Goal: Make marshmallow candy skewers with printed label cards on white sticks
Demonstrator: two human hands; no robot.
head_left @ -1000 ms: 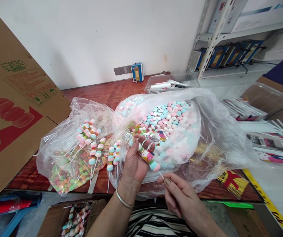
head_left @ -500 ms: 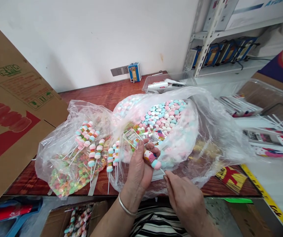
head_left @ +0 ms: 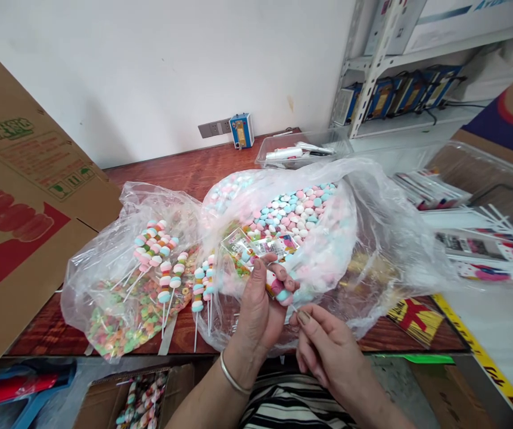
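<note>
My left hand (head_left: 256, 313), with a bangle on its wrist, is closed around a marshmallow skewer (head_left: 284, 297). A printed clear wrapper covers most of the skewer, and pink and blue marshmallow shows at its lower end. My right hand (head_left: 334, 351) pinches the thin white stick just below that end. Behind my hands lies a large open plastic bag (head_left: 350, 238) full of pink, blue and white candies (head_left: 289, 217). Printed wrappers (head_left: 278, 244) rest on it, beyond my left fingers. Several unwrapped skewers (head_left: 176, 277) lie to the left.
A bag of ring gummies (head_left: 122, 325) lies at the left beside a tall cardboard box (head_left: 28, 196). A clear tray (head_left: 301, 149) stands at the back. White sticks and wrappers (head_left: 484, 253) lie at the right. Below the table edge, a box (head_left: 142, 396) holds more skewers.
My right fingers have shifted slightly and loosened at the stick, with the thumb now showing on top. My left hand and the skewer have moved a little to the right in view.
</note>
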